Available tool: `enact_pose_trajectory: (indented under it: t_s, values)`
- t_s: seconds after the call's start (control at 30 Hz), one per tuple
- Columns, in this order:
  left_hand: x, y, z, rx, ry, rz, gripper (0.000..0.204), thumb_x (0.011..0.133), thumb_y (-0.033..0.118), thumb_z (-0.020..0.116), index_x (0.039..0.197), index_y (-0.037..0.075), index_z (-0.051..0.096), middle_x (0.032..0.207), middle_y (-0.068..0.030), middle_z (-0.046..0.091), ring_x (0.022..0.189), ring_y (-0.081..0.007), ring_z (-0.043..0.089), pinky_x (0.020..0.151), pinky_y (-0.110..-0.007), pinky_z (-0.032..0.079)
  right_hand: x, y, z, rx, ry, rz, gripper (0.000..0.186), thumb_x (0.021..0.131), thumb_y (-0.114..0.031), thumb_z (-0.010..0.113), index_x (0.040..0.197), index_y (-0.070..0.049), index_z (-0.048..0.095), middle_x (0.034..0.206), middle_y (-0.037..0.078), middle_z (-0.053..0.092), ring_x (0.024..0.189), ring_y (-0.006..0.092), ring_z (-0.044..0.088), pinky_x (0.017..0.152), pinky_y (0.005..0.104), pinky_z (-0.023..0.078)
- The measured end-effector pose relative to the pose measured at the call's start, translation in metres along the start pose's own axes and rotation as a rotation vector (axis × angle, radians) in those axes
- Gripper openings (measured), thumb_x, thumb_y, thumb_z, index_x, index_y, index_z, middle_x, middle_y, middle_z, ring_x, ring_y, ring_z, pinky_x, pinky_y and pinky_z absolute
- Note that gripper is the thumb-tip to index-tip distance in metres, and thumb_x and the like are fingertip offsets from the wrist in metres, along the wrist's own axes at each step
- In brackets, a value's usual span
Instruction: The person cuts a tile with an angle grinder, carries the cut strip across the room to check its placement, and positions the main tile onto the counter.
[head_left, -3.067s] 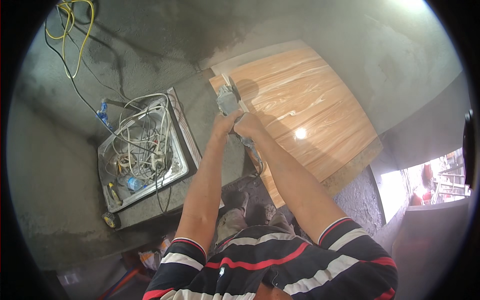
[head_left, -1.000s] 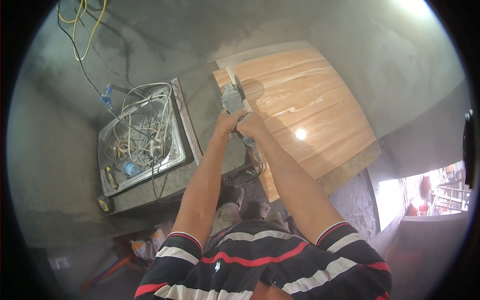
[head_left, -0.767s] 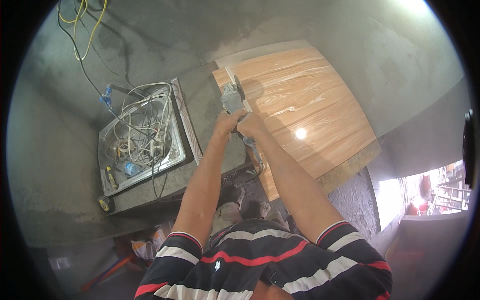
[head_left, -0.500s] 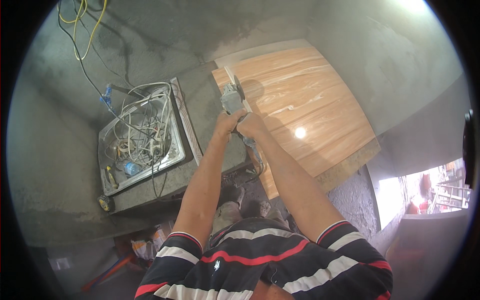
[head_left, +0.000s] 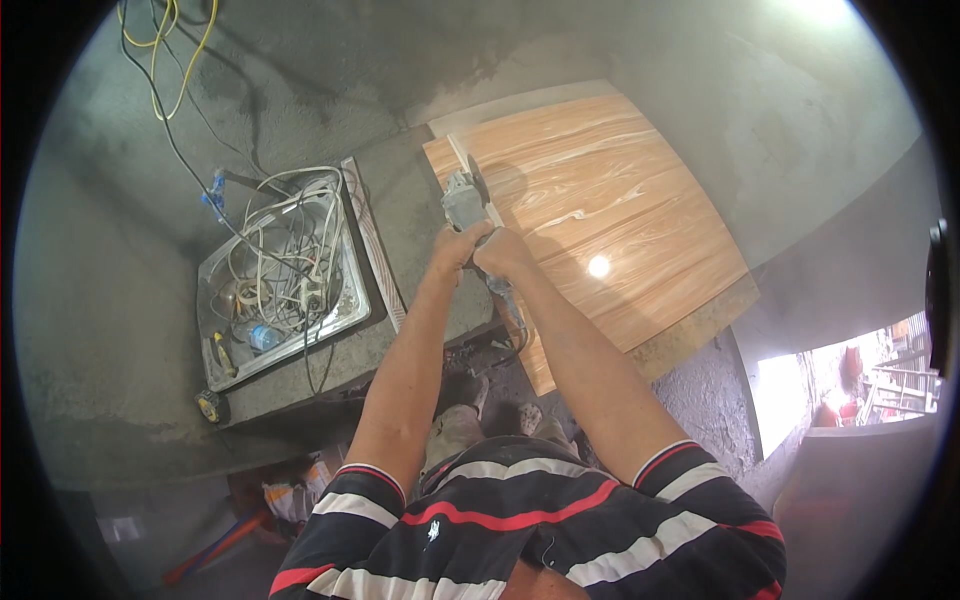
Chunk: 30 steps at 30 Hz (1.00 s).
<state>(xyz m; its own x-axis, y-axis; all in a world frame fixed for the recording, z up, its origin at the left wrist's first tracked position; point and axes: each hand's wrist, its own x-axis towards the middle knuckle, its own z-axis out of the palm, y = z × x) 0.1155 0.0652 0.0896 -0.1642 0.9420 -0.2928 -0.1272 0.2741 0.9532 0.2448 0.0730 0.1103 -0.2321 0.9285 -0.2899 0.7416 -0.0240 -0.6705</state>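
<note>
Both my hands are closed on a dusty grey angle grinder (head_left: pixel 463 203). My left hand (head_left: pixel 455 249) grips its body from the left, and my right hand (head_left: pixel 506 254) wraps round its rear from the right. The dark disc (head_left: pixel 477 178) stands on edge at the grinder's front right, at the left part of a glossy wood-patterned panel (head_left: pixel 630 210). A thin pale strip (head_left: pixel 459 150) shows beside the disc. From the grinder's back a cord (head_left: pixel 516 318) hangs toward the floor. Where the disc meets the panel is partly hidden.
Left on the concrete counter sits a metal sink (head_left: pixel 365 300) filled with tangled white cable (head_left: pixel 262 262), a plastic bottle (head_left: pixel 264 337) and a yellow-black tool (head_left: pixel 223 354). A patterned strip (head_left: pixel 372 245) lies beside it. A tape measure (head_left: pixel 209 405) rests at the counter's corner. Cords (head_left: pixel 178 150) hang down the wall.
My hands and the grinder stay almost in the same place. The grinder's front is slightly lower in the picture, and the air near the panel's far left corner looks a little hazier.
</note>
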Motion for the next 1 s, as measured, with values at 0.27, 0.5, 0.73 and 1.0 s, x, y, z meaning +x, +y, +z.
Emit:
enact_pose_trajectory:
  t_s: [0.27,0.5,0.73,1.0]
  values:
    - [0.003,-0.002,-0.002,0.012,-0.009,-0.037,0.058,0.081,0.026,0.085,0.125,-0.008,0.066,0.111,-0.0184,0.074,0.094,-0.0259,0.074,0.08,-0.038,0.058,0.005,0.002,0.003,-0.006,0.017,0.031,0.043,0.082,-0.024,0.066,0.116,0.0,0.075,0.122,0.03,0.07,0.119,0.0415,0.068,0.097,0.0456,0.055]
    - [-0.003,-0.005,-0.002,-0.004,-0.044,0.007,0.056,0.081,0.027,0.085,0.122,-0.007,0.068,0.108,-0.0176,0.075,0.091,-0.0243,0.074,0.077,-0.037,0.058,-0.003,0.007,0.005,0.002,0.028,0.013,0.044,0.083,-0.025,0.064,0.118,0.0,0.074,0.122,0.03,0.07,0.119,0.0424,0.067,0.098,0.0459,0.055]
    - [-0.018,-0.003,0.004,-0.008,-0.021,0.037,0.054,0.081,0.027,0.084,0.12,-0.007,0.069,0.104,-0.0175,0.075,0.088,-0.024,0.074,0.075,-0.037,0.058,-0.017,0.006,0.003,0.003,0.024,0.012,0.044,0.085,-0.024,0.062,0.121,-0.001,0.073,0.122,0.03,0.07,0.119,0.0427,0.067,0.098,0.0465,0.054]
    - [-0.015,-0.008,0.001,0.024,-0.051,0.022,0.054,0.081,0.029,0.084,0.119,-0.007,0.069,0.104,-0.0169,0.075,0.088,-0.0226,0.073,0.074,-0.036,0.056,-0.012,0.012,0.005,0.031,-0.005,0.016,0.046,0.083,-0.022,0.063,0.121,0.001,0.072,0.121,0.03,0.071,0.119,0.0418,0.067,0.098,0.045,0.055]
